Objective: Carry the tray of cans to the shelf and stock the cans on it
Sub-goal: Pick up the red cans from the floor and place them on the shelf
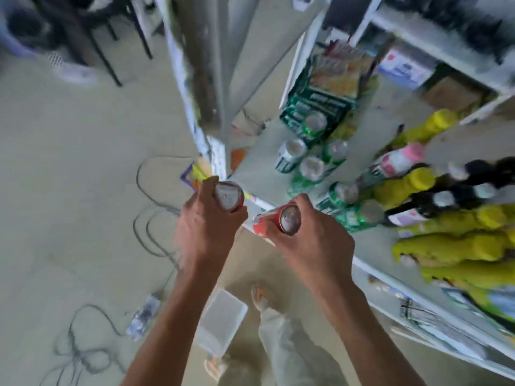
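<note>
The carrying looked finished, judging by the clear tray [223, 319] lying on the floor below the shelf [256, 174] and showing nothing inside it, though blur made that uncertain. Stocking was under way. The left hand [207, 218] had its fingers [237, 215] wrapped around one red can [229, 196], held upright just in front of the shelf's near corner. The right hand [309, 235] gripped a second red can [276, 220], tilted, right at the shelf's front edge. Neither red can stood on the shelf yet, so these two at least remained to be placed.

Counted: two red cans, one per hand; one tray; about six green cans [312, 168] already standing on the shelf, in a loose group behind the right hand, with a green carton [315, 107] farther back. To the right of the green cans stood rows of yellow bottles [404, 188] and a few dark ones, too smeared to count. No other red cans were visible anywhere.
</note>
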Demonstrator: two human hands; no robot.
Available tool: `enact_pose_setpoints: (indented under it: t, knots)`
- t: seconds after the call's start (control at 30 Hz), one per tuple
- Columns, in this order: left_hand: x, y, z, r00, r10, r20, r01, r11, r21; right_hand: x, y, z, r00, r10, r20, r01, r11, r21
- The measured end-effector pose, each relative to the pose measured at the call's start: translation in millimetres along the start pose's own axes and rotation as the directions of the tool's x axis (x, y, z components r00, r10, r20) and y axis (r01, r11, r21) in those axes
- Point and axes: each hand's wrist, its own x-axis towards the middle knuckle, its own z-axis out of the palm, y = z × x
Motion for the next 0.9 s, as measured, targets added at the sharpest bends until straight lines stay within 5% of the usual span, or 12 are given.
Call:
enact_pose_setpoints:
  t: [0.23, 0.37, 0.6, 0.9]
  knots:
    - [56, 65, 41, 0.991, 0.110, 0.073, -0.111, 0.994, 0.005, 45, 37, -11, 0.998, 0.002, -0.070, -0.014, 0.985, -0.172]
    - [74, 70, 70, 0.982, 0.075, 0.171, -0.076, 0.997, -0.002, 66, 58, 4, 1.000, -0.025, 0.016, 0.028, 0.962, -0.272]
    - [85, 77, 89, 0.964, 0.144, 0.222, -0.156, 0.987, 0.037, 77, 73, 18, 0.998, 0.045, 0.034, -0.035, 0.971, -0.238]
    - [80, 58, 94, 0.935, 0.251, 0.251, -0.228, 0.966, -0.120, 70, 70, 10, 0.999, 0.039, 0.021, -0.033, 0.969, -0.247]
